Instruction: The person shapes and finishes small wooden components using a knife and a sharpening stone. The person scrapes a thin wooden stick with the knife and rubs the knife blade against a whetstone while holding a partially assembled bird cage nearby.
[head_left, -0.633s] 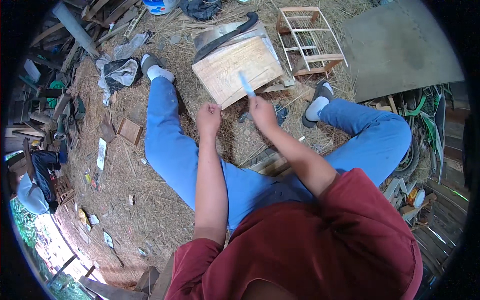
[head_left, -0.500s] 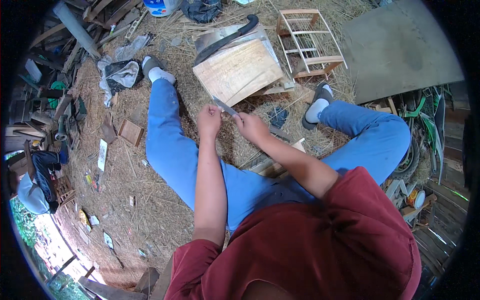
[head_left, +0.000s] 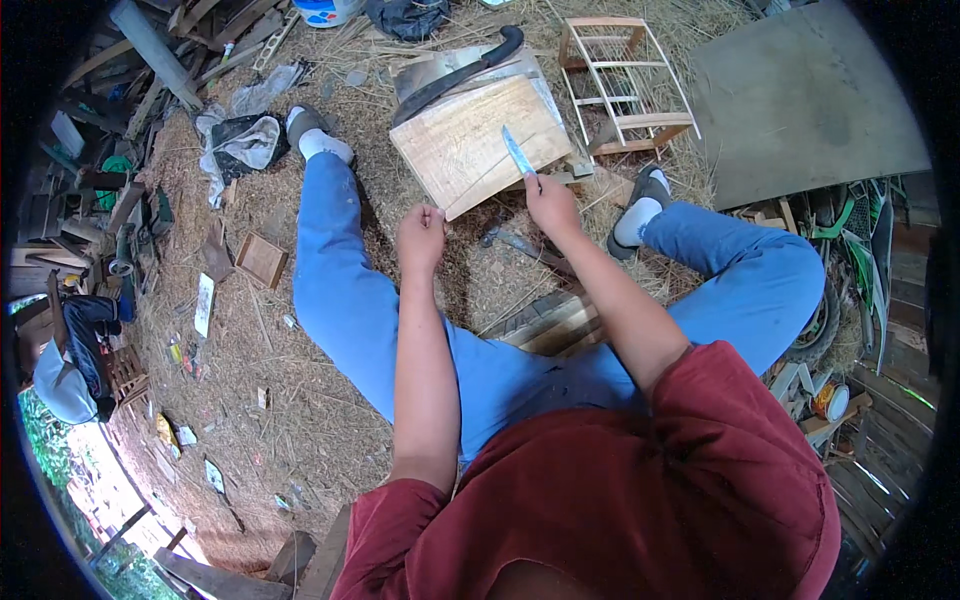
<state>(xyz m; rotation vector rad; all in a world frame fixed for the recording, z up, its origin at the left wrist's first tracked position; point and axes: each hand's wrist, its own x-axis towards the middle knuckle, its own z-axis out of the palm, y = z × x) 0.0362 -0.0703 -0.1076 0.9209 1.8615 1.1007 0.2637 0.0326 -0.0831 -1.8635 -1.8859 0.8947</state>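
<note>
right hand (head_left: 553, 207) is gripping a knife (head_left: 517, 152) by the handle, fingers wrapping tightly round it, thumb lying up near the blade. blade is pointing forward and a bit left, showing over the near right part of a wooden board (head_left: 475, 140); cannot tell if it is touching. left hand (head_left: 421, 238) is curling in, thumb and fingertips pressing together right at the board's near corner; too small to tell whether anything thin is sitting in that pinch. hands are staying apart, knife in the right only. board is lying on the straw-covered ground (head_left: 330, 400) between the person's feet, with a big curved blade (head_left: 455, 80) with a black handle resting along its far edge. slatted wooden frame (head_left: 655, 120) is standing just right of the board. a hammer-like tool (head_left: 535, 252) is lying near the right forearm, partly hidden by it.
</note>
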